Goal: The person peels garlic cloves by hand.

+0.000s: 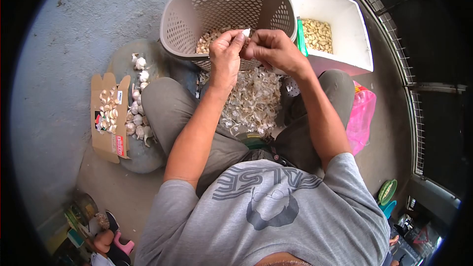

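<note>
My left hand (225,59) pinches a white garlic clove (246,33) between thumb and fingertips, over the front rim of a taupe perforated basket (180,34). Close beside it is my right hand (276,49), fingers closed near the clove; what lies between its fingertips is hidden. Inside the basket are many garlic cloves (204,44) with pinkish-tan skins. Below my hands, a heap of papery garlic skins (251,101) lies between my legs.
At the right, a white foam box (340,19) holds peeled cloves (318,35), with a green-handled tool (301,39) at its corner. Left are whole garlic bulbs (135,108) and a cardboard box (111,143) bearing cloves. A pink bag (361,118) lies by my right knee. Another person sits lower left.
</note>
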A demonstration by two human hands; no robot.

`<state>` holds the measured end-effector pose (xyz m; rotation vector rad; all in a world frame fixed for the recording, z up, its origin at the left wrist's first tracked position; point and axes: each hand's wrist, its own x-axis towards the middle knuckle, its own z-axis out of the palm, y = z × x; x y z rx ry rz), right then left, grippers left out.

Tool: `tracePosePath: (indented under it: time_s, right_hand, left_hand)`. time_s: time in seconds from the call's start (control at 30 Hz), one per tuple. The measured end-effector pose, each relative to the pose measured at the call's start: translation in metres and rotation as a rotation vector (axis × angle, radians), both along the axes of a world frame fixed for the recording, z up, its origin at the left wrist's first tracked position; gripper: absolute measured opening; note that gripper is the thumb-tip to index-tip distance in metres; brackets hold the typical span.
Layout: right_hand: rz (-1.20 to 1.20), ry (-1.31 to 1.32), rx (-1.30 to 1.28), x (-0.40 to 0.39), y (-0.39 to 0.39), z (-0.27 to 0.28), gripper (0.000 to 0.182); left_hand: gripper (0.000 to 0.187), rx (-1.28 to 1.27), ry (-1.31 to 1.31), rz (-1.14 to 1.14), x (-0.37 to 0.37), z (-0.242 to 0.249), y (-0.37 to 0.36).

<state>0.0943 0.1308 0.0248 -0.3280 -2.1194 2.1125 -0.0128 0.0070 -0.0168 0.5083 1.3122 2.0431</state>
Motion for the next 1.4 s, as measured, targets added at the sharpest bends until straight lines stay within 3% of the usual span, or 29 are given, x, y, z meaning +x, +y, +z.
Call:
tracePosePath:
  time_s: [0.03, 0.1, 0.2, 0.3, 0.37, 0.57, 0.67, 0.97, 1.07, 1.17, 1.27, 1.4]
  right_hand:
    - [0.127, -0.128, 0.058, 0.006, 0.011, 0.005, 0.014]
    - [0.237, -0.074, 0.248, 0.015, 0.02, 0.01, 0.017]
    - [0.096, -0.116, 0.407, 0.022, 0.028, 0.004, 0.022]
    - [-0.14, -0.053, 0.374, 0.016, 0.022, 0.005, 0.027]
    - [-0.18, -0.102, 0.214, 0.014, 0.014, 0.007, 0.024]
    - [-0.283, -0.05, 0.243, 0.006, 0.007, -0.011, 0.012]
    - [-0.367, 0.045, 0.109, 0.002, 0.014, -0.017, 0.012]
    - [-0.309, 0.075, -0.017, -0.001, -0.002, -0.017, 0.016]
    - [-0.265, 0.106, -0.148, 0.0, 0.002, -0.02, 0.016]
    - [-0.246, 0.115, -0.247, 0.002, 0.001, -0.013, 0.016]
    - [-0.279, 0.089, -0.172, -0.002, -0.004, -0.01, 0.018]
    - [-0.309, 0.058, -0.157, -0.001, -0.002, -0.01, 0.022]
  left_hand:
    - [0.019, 0.003, -0.016, -0.006, -0.001, 0.002, -0.001]
    - [0.019, -0.044, -0.016, -0.054, -0.001, 0.01, -0.006]
    - [0.02, -0.042, -0.041, -0.1, -0.002, 0.014, -0.007]
    - [0.02, -0.022, -0.145, -0.169, -0.007, 0.01, -0.009]
    - [0.02, -0.009, -0.201, -0.209, -0.009, 0.004, -0.008]
    - [0.018, -0.022, -0.15, -0.179, 0.003, -0.002, -0.003]
    - [0.017, -0.07, 0.005, -0.145, 0.008, 0.004, -0.002]
    - [0.013, -0.055, 0.199, -0.105, 0.009, 0.015, -0.006]
    - [0.012, -0.016, 0.134, -0.127, 0.003, 0.014, -0.007]
    - [0.012, 0.039, -0.156, -0.13, -0.004, 0.008, -0.007]
    - [0.012, 0.065, -0.132, -0.125, -0.005, 0.01, -0.006]
    - [0.014, 0.03, 0.11, -0.065, 0.006, 0.016, -0.004]
